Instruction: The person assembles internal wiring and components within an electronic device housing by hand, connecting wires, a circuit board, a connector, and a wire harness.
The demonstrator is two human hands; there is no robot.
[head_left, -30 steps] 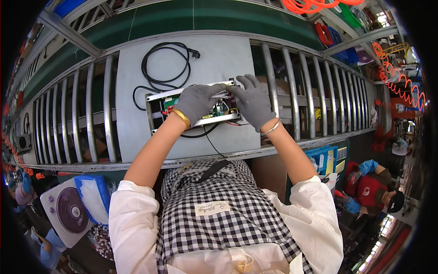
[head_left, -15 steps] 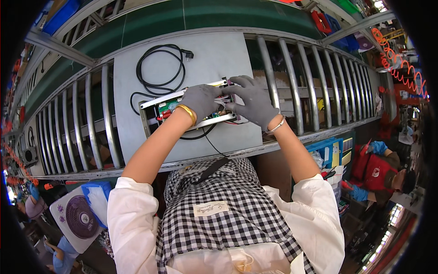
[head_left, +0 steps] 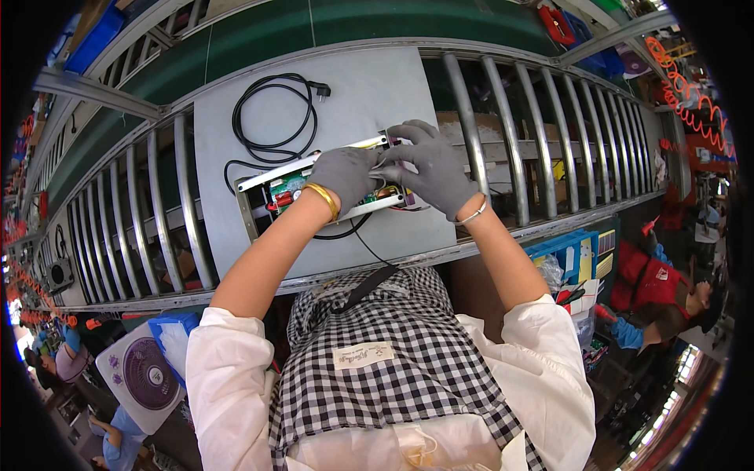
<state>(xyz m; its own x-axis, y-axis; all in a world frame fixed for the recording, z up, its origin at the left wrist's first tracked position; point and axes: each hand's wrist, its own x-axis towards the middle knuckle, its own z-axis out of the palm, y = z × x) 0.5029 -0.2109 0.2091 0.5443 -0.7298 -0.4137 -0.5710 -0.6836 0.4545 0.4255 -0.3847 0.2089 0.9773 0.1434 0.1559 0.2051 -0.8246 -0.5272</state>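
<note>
An open metal case (head_left: 247, 213) with white rails lies tilted on a grey board (head_left: 216, 149), green circuit boards (head_left: 280, 188) and red parts (head_left: 280, 202) inside. Over its right half, my left hand (head_left: 345, 177), in a grey glove, is closed with its fingertips pinching thin pale wires (head_left: 386, 191). My right hand (head_left: 433, 171), gloved alike, reaches in from the right end. Its thumb and fingers curl together at the same wires, meeting the left fingertips. The gloves hide the exact grip. A black power cord (head_left: 316, 118) lies coiled behind the case, its plug at the far end.
Metal rollers (head_left: 514, 145) flank the board on both sides, with a frame rail along the near edge. At the right stand a blue bin (head_left: 569, 255) and a co-worker in a red vest (head_left: 652, 282). A fan (head_left: 149, 375) sits lower left. Orange coiled hoses hang far right.
Both hands stay at the case's right end; my right fingers have drawn in slightly toward the left fingertips. The view has shifted a little. The co-worker at right has moved their arms.
</note>
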